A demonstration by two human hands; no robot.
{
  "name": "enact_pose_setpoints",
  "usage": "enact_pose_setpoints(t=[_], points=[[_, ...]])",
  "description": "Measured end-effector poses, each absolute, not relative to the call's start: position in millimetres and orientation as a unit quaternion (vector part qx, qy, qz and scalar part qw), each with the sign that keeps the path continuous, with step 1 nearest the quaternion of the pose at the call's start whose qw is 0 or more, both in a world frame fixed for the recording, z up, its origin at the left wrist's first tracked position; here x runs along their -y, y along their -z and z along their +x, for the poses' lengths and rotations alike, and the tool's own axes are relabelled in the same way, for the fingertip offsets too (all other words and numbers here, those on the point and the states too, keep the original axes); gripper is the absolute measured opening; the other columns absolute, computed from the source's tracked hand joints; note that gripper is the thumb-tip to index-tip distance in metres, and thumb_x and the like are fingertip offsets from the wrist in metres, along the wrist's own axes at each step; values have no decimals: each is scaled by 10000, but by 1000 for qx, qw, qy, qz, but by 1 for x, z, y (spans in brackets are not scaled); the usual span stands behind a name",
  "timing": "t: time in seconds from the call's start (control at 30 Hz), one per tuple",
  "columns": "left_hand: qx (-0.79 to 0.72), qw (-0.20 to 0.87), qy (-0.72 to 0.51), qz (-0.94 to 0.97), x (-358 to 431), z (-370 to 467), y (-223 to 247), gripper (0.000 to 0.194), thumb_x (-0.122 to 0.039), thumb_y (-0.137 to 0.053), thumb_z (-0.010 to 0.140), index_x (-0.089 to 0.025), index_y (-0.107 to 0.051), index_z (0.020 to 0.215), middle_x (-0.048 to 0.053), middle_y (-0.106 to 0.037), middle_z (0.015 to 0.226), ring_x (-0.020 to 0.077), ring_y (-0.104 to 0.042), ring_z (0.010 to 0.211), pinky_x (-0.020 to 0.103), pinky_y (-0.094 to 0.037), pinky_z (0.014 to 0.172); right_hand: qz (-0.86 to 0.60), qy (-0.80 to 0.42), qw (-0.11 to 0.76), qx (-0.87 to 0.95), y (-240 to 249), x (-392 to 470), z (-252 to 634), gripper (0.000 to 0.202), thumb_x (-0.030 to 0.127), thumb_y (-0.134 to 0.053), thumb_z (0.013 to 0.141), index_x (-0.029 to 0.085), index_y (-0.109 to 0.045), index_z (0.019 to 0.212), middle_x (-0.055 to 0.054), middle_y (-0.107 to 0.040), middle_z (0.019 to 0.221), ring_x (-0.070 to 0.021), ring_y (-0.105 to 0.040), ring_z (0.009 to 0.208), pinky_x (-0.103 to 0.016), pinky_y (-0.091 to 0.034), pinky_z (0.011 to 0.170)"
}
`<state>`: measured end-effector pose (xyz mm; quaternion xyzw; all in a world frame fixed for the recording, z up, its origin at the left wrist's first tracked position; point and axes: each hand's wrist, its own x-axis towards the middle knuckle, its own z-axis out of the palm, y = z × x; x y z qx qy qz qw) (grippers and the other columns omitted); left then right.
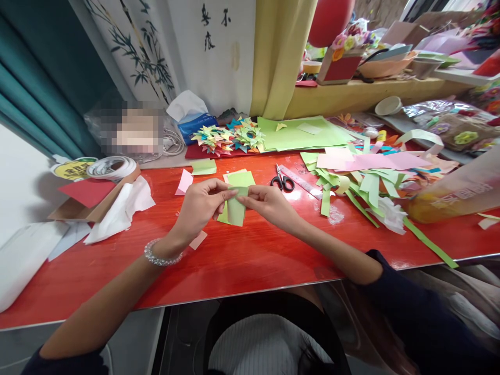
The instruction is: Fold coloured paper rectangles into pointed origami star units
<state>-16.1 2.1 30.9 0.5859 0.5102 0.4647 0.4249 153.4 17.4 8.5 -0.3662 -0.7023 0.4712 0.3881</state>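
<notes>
near frame centre, the left hand [199,205] and right hand [270,202] both pinch a green paper [236,211]; black-handled scissors [282,180] lie right of centre.

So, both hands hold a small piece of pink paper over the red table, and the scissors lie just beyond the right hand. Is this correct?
Not quite: the head view shows that the piece of paper is green, not pink. The left hand and right hand do hold it over the red table, and the scissors lie just beyond the right hand.
</notes>
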Motion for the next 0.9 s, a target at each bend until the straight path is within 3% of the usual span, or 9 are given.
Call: enact_pose_setpoints(t=[0.17, 0.23, 0.33, 0.5, 0.63, 0.77, 0.9], points=[[-519, 414, -432, 610, 2, -15, -34, 134, -265, -715, 706, -159, -650, 656, -53, -449, 467, 40, -325, 401, 206, -243, 374, -392, -401, 415, 717, -9, -13, 151, 359, 433, -654, 805, 143, -651, 1015, -57, -698, 892, -130, -597, 700, -259, -453, 640], [-518, 408, -403, 635, 4, -14, -33, 112, -232, -658, 747, -159, -640, 663, -44, -468, 511, 44, -347, 443, 205, -261, 406, -403, -363, 414, 731, -7, -12, 150, 342, 404, -664, 805, 147, -661, 1030, -75, -711, 972, -145, -621, 755, -271, -457, 691], [-506, 416, -388, 648, 6, -12, -25, 87, -211, -618, 777, -171, -563, 724, -36, -515, 603, 60, -439, 528, 193, -327, 461, -404, -345, 388, 753, -6, -11, 150, 261, 386, -629, 841, 145, -695, 917, -52, -718, 827, -128, -600, 687, -246, -424, 627], [-505, 441, -422, 610, 2, -9, -8, 385, -243, -728, 703, -229, -377, 861, -57, -553, 701, 107, -567, 625, 227, -437, 546, -435, -299, 345, 776, -9, -12, 151, 252, 284, -562, 894, 140, -652, 708, 15, -591, 583, -64, -413, 498, -215, -295, 508], [-489, 453, -416, 619, 3, -7, -11, 382, -269, -707, 739, -232, -347, 862, -60, -565, 711, 103, -571, 642, 239, -444, 583, -471, -185, 325, 799, -14, -16, 154, 241, 270, -540, 897, 146, -617, 706, 32, -491, 525, -71, -350, 475, -241, -241, 509], [-504, 459, -390, 619, 4, -9, -26, 355, -214, -698, 732, -219, -356, 828, -66, -558, 662, 84, -540, 598, 218, -408, 554, -489, -125, 388, 771, -18, -30, 165, 268, 267, -519, 895, 165, -521, 646, 26, -479, 542, -79, -361, 493, -250, -250, 520], [-515, 480, -349, 619, -1, -17, -38, 333, -187, -728, 687, -202, -408, 778, -62, -528, 621, 65, -462, 525, 200, -331, 481, -508, -146, 480, 700, -20, -48, 183, 291, 300, -495, 904, 192, -450, 638, 36, -432, 522, -81, -366, 458, -247, -262, 477]])
